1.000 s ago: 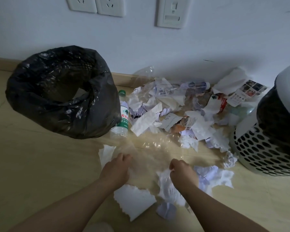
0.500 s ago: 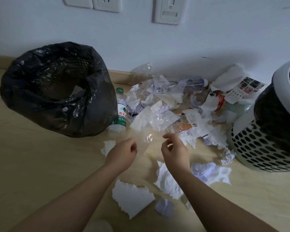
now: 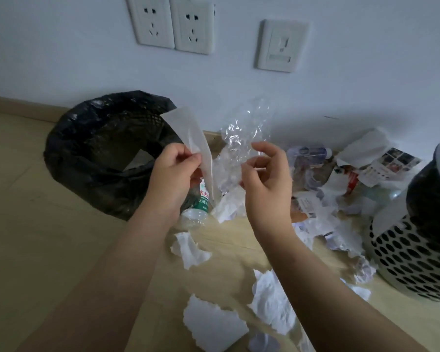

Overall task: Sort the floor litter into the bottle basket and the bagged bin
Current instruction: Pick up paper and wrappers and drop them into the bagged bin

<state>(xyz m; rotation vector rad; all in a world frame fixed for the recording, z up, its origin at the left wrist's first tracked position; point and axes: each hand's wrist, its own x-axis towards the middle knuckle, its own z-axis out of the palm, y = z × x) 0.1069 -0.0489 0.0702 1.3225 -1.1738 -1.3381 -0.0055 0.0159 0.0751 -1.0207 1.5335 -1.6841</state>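
Both hands hold a clear plastic sheet point(image 3: 241, 138) up above the floor. My left hand point(image 3: 173, 171) pinches its flat left edge, and my right hand point(image 3: 266, 174) pinches the crinkled right part. The bagged bin point(image 3: 87, 153) with its black liner lies tilted at the left, mouth toward me, just behind my left hand. A white perforated basket point(image 3: 412, 255) stands at the right edge. A clear water bottle point(image 3: 197, 209) with a green label lies by the bin, partly hidden by my left wrist.
A heap of torn white paper point(image 3: 272, 303), crumpled tissue and printed wrappers point(image 3: 381, 166) covers the wooden floor between bin and basket, with another clear bottle point(image 3: 308, 153) near the wall. Wall sockets point(image 3: 173, 24) sit above. Bare floor lies at the left.
Both hands have risen from the floor, lifting the clear plastic sheet up in front of the bin. The view has tilted upward, showing more of the wall.
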